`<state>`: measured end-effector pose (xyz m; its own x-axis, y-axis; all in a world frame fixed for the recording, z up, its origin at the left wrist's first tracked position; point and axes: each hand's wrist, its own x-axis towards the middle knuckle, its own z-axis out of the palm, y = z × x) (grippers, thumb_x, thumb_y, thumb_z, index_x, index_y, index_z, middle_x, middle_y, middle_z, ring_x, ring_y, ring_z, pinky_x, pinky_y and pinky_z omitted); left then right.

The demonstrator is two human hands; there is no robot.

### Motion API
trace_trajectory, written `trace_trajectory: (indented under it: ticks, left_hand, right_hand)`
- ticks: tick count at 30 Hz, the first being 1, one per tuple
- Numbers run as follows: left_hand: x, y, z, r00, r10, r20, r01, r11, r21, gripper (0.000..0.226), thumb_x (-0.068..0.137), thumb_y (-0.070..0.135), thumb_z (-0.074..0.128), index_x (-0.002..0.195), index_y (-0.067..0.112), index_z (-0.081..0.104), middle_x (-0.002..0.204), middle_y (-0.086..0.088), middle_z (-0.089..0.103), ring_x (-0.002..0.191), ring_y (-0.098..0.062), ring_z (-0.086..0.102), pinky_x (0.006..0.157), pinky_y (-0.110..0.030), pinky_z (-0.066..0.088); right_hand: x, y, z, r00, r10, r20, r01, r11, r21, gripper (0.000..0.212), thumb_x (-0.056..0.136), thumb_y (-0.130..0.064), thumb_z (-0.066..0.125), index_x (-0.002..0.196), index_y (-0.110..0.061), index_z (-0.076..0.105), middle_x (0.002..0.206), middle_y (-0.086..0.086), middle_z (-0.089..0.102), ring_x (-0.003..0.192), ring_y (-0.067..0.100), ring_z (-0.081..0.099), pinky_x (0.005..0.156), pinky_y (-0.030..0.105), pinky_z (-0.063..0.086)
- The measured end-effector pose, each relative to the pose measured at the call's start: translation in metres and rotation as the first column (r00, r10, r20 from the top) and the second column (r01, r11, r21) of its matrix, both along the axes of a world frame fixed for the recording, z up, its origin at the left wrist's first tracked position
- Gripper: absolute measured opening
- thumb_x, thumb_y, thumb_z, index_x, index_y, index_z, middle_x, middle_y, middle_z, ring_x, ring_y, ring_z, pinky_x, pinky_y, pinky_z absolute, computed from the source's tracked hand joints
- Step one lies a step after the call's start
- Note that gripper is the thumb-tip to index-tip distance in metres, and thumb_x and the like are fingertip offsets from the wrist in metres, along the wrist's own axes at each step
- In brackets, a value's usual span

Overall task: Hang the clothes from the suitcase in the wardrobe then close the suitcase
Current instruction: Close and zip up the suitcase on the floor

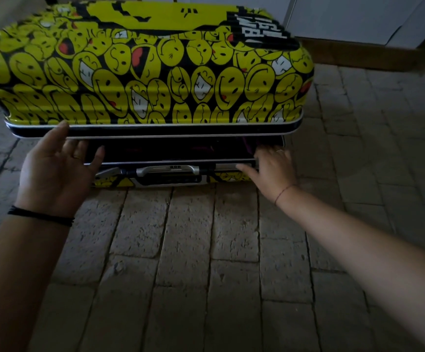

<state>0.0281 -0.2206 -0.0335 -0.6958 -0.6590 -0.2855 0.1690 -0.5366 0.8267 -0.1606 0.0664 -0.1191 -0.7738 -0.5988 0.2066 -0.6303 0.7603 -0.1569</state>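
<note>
Suitcase (143, 72) lid ajar | left hand (54, 166) spread under lid rim | right hand (272, 166) loose at gap

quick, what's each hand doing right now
Left hand: open, fingers spread against the raised suitcase lid rim, gripping nothing.
Right hand: open, fingertips at the gap above the lower shell, holding nothing.

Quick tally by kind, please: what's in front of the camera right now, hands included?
Suitcase, lid partly raised: 1
Hands, left hand and right hand, at the lid gap: 2
Carry handle on the suitcase front: 1
Wristbands, black wristband and thin red wristband: 2
Total: 6
</note>
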Motion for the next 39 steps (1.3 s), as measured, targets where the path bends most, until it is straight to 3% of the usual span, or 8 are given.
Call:
trace_trajectory:
  ticks: [4, 9, 15, 18, 24, 29, 34, 39]
  left_hand:
    - [0.003, 0.0, 0.007, 1.0, -0.01, 0.0, 0.01, 1.0, 0.006, 0.044, 0.095, 0.031, 0.048, 0.135, 0.016, 0.042, 0.13, 0.003, 0.056, 0.106, -0.002, 0.061, 0.093, -0.035, 0.046]
    - [0.006, -0.003, 0.014, 0.999, -0.043, -0.019, 0.042, 0.999, -0.002, 0.053, 0.095, 0.03, 0.047, 0.142, 0.009, 0.035, 0.133, -0.001, 0.056, 0.112, -0.007, 0.061, 0.097, -0.037, 0.046]
    - [0.01, -0.009, 0.022, 0.994, -0.11, -0.011, 0.11, 0.993, -0.046, 0.055, 0.085, 0.032, 0.051, 0.135, 0.009, 0.042, 0.109, 0.006, 0.071, 0.106, -0.004, 0.064, 0.099, -0.038, 0.044]
    - [0.011, -0.011, 0.024, 0.993, -0.121, -0.013, 0.12, 0.992, -0.042, 0.044, 0.084, 0.033, 0.051, 0.123, 0.012, 0.049, 0.101, 0.006, 0.074, 0.103, -0.005, 0.066, 0.097, -0.038, 0.045]
    - [0.013, -0.009, 0.023, 0.994, -0.11, -0.005, 0.11, 0.994, -0.011, 0.055, 0.088, 0.031, 0.05, 0.137, 0.007, 0.041, 0.132, -0.004, 0.057, 0.117, -0.01, 0.058, 0.101, -0.039, 0.044]
    - [0.012, -0.008, 0.02, 0.993, -0.121, 0.003, 0.121, 0.992, -0.02, 0.03, 0.096, 0.03, 0.043, 0.118, 0.012, 0.049, 0.121, -0.001, 0.06, 0.104, -0.006, 0.062, 0.098, -0.039, 0.045]
    - [0.013, -0.011, 0.021, 0.992, -0.126, -0.021, 0.125, 0.992, -0.027, 0.038, 0.096, 0.03, 0.044, 0.129, 0.011, 0.046, 0.124, -0.001, 0.065, 0.113, -0.008, 0.061, 0.1, -0.039, 0.044]
    - [0.012, -0.011, 0.019, 0.992, -0.12, -0.036, 0.119, 0.992, -0.035, 0.033, 0.095, 0.029, 0.045, 0.123, 0.012, 0.048, 0.12, 0.0, 0.067, 0.112, -0.009, 0.062, 0.101, -0.041, 0.043]
  right_hand:
    - [-0.001, 0.003, -0.009, 0.998, 0.03, -0.048, -0.031, 0.999, -0.023, 0.049, 0.086, -0.051, 0.05, 0.088, -0.002, 0.058, 0.09, 0.019, 0.062, 0.091, 0.037, 0.057, 0.082, 0.036, 0.025]
    - [-0.003, 0.006, -0.01, 0.997, 0.053, -0.057, -0.056, 0.997, -0.048, 0.044, 0.084, -0.047, 0.049, 0.082, -0.003, 0.056, 0.079, 0.018, 0.06, 0.081, 0.037, 0.057, 0.075, 0.036, 0.024]
    - [-0.008, 0.012, -0.012, 0.993, 0.112, -0.02, -0.114, 0.986, -0.124, 0.051, 0.08, -0.049, 0.037, 0.087, -0.003, 0.059, 0.083, 0.017, 0.062, 0.085, 0.036, 0.057, 0.075, 0.034, 0.024]
    - [-0.008, 0.013, -0.01, 0.994, 0.109, -0.022, -0.112, 0.979, -0.169, 0.05, 0.08, -0.049, 0.037, 0.085, -0.005, 0.06, 0.079, 0.014, 0.061, 0.081, 0.034, 0.056, 0.07, 0.03, 0.02]
    - [-0.009, 0.012, -0.013, 0.995, 0.096, -0.029, -0.099, 0.979, -0.179, 0.05, 0.079, -0.05, 0.039, 0.083, -0.004, 0.06, 0.076, 0.014, 0.06, 0.077, 0.033, 0.056, 0.068, 0.025, 0.013]
    - [-0.004, 0.002, -0.012, 1.0, -0.003, -0.013, 0.0, 0.978, -0.208, 0.047, 0.072, -0.049, 0.038, 0.075, -0.006, 0.056, 0.071, 0.012, 0.056, 0.074, 0.031, 0.055, 0.072, 0.031, 0.023]
    - [0.002, 0.0, -0.013, 0.998, -0.023, -0.05, 0.012, 0.977, -0.213, 0.04, 0.072, -0.041, 0.04, 0.073, -0.003, 0.053, 0.066, 0.013, 0.053, 0.07, 0.031, 0.053, 0.073, 0.034, 0.025]
    - [-0.003, 0.01, -0.014, 0.996, 0.068, -0.052, -0.075, 0.984, -0.163, 0.043, 0.081, -0.043, 0.041, 0.08, -0.003, 0.056, 0.072, 0.014, 0.056, 0.075, 0.033, 0.055, 0.074, 0.034, 0.024]
